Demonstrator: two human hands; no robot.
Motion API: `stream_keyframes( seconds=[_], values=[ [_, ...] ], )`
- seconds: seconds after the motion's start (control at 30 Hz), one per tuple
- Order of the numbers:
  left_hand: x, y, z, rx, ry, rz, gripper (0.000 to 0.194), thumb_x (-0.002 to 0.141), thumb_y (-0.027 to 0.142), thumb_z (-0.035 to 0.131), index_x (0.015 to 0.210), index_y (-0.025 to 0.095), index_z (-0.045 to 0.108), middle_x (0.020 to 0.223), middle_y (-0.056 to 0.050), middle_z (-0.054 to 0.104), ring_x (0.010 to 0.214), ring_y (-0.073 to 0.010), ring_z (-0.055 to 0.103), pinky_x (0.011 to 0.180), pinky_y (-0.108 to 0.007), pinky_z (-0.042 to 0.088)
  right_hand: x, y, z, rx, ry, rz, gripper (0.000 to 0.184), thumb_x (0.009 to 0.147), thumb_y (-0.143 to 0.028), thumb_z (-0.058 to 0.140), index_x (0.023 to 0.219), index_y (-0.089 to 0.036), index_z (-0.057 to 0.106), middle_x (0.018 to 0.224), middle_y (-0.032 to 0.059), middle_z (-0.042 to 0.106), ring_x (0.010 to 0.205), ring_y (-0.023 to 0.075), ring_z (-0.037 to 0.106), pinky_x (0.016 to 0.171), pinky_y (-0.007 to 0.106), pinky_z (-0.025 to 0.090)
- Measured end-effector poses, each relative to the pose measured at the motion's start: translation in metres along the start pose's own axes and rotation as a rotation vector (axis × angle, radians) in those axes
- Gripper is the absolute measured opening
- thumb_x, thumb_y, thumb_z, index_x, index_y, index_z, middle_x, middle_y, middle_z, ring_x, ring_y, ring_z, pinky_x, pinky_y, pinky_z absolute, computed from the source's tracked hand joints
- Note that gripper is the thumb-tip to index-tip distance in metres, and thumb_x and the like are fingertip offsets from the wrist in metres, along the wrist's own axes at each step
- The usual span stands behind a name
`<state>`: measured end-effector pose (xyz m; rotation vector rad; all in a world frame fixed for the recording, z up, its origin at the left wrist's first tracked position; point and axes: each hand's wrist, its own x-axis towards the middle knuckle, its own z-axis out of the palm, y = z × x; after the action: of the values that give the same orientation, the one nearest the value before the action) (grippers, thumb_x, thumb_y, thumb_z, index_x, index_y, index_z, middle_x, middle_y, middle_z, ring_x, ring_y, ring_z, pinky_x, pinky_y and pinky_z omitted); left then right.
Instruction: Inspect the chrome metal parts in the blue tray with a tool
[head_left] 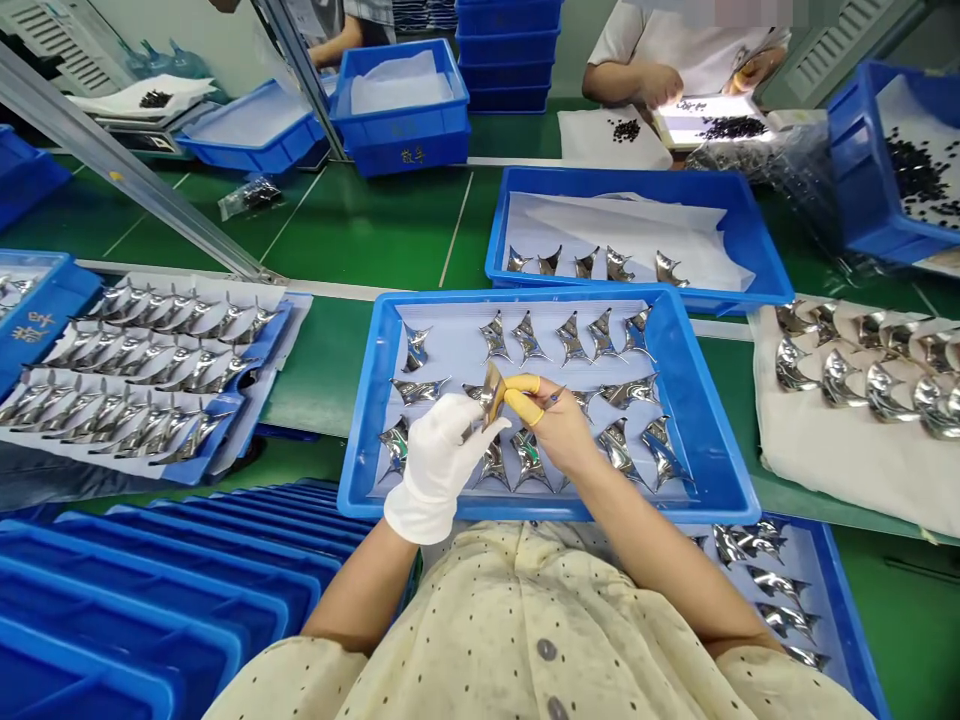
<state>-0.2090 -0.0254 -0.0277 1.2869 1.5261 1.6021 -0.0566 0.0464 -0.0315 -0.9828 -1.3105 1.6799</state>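
Observation:
My left hand [442, 455], in a white glove, pinches a curved, shiny metal piece [491, 392] above the middle of a blue tray [360, 440]. My right hand [559, 425] has yellow finger covers on its thumb and forefinger, which close on the piece's other side. A thin dark tip [556, 395] shows by the right fingers; I cannot make out what it is. Beneath both hands, several similar pointed, mirror-bright metal pieces [530, 337] lie in rows on white lining in the tray. My hands and forearms hide some of the lower rows.
Behind is another blue tray [637, 180] with a few pieces. Rows of pieces lie left on a lined panel [259, 385] and right on a pale cloth [825, 475]. Blue trays [150, 590] are stacked lower left. Across the bench, a person's hands [660, 85] work near small black parts [626, 130].

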Motion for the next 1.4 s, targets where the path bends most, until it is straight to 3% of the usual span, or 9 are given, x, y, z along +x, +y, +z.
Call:
stream_keyframes(
  seconds=[0.2,0.37,0.47,0.67,0.77,0.97,1.17,1.27,1.4],
  values=[
    [0.0,-0.008,-0.003,-0.002,0.005,-0.007,0.011,0.075,0.027,0.09,0.079,0.027,0.08,0.085,-0.004,0.071,0.081,-0.022,0.063,0.082,-0.034,0.05,-0.002,0.013,-0.006,-0.046,0.012,-0.09,0.031,0.075,-0.055,0.083,0.078,-0.025,0.075,0.084,0.0037,0.07,0.081,0.0196,0.06,0.076,0.035,0.051],
    [-0.002,-0.013,-0.005,-0.285,-0.1,-0.304,0.03,0.09,0.05,0.076,0.082,0.02,0.075,0.067,-0.001,0.059,0.06,-0.0155,0.049,0.063,-0.03,0.044,-0.018,0.011,-0.002,-0.231,-0.008,-0.197,0.02,0.077,-0.045,0.084,0.078,-0.027,0.077,0.079,0.0028,0.065,0.055,0.0127,0.036,0.056,0.032,0.037],
    [0.0,-0.018,-0.005,-0.424,-0.193,-0.414,0.041,0.089,0.059,0.073,0.078,0.02,0.068,0.06,0.002,0.053,0.053,-0.0119,0.042,0.054,-0.026,0.037,-0.024,0.01,-0.002,-0.245,-0.083,-0.23,0.016,0.081,-0.044,0.082,0.083,-0.029,0.079,0.076,0.0024,0.063,0.053,0.0124,0.034,0.054,0.032,0.035],
    [0.005,-0.017,-0.004,-0.362,-0.293,-0.394,0.045,0.091,0.061,0.07,0.075,0.02,0.061,0.061,0.003,0.049,0.053,-0.0103,0.037,0.055,-0.026,0.035,-0.03,0.009,-0.005,-0.134,-0.007,-0.13,0.04,0.077,-0.055,0.086,0.107,-0.032,0.073,0.078,0.0004,0.064,0.051,0.0116,0.026,0.053,0.033,0.034],
    [0.006,-0.013,-0.004,-0.269,-0.319,-0.373,0.044,0.092,0.059,0.071,0.076,0.02,0.063,0.061,0.004,0.048,0.055,-0.0108,0.037,0.057,-0.027,0.035,-0.027,0.003,-0.003,-0.138,0.069,-0.138,0.041,0.077,-0.061,0.084,0.101,-0.03,0.073,0.075,0.0014,0.059,0.055,0.0143,0.035,0.056,0.033,0.037],
    [0.006,-0.009,-0.01,-0.26,-0.355,-0.459,0.067,0.091,0.079,0.054,0.073,0.019,0.075,0.044,0.002,0.039,0.044,-0.0124,0.034,0.049,-0.03,0.029,-0.004,-0.005,0.001,0.193,0.107,0.26,0.051,0.072,-0.072,0.08,0.086,-0.025,0.068,0.055,-0.0075,0.029,0.046,0.0093,0.02,0.043,0.025,0.02],
    [0.001,-0.011,-0.011,-0.362,-0.283,-0.64,0.088,0.085,0.092,0.042,0.083,0.015,0.083,0.049,-0.005,0.056,0.037,-0.0102,0.032,0.041,-0.031,0.02,0.01,-0.007,0.005,0.419,0.116,0.546,0.05,0.064,-0.059,0.091,0.076,-0.02,0.062,0.055,-0.0063,0.047,0.044,0.0037,0.016,0.038,0.02,0.011],
    [0.002,-0.005,-0.012,-0.348,-0.33,-0.605,0.07,0.084,0.081,0.061,0.093,0.015,0.084,0.058,-0.003,0.061,0.04,-0.0073,0.034,0.042,-0.027,0.026,0.012,-0.01,0.008,0.461,0.119,0.585,0.046,0.068,-0.053,0.091,0.073,-0.018,0.062,0.055,-0.0058,0.049,0.043,0.0027,0.015,0.037,0.019,0.009],
    [0.006,0.001,-0.013,-0.301,-0.39,-0.628,0.037,0.066,0.034,0.094,0.095,0.016,0.081,0.056,0.005,0.054,0.049,-0.0055,0.04,0.049,-0.02,0.034,0.009,-0.009,0.005,0.443,0.075,0.457,0.049,0.07,-0.057,0.09,0.071,-0.017,0.062,0.054,-0.0075,0.045,0.043,0.0027,0.016,0.039,0.019,0.011]
  ],
)
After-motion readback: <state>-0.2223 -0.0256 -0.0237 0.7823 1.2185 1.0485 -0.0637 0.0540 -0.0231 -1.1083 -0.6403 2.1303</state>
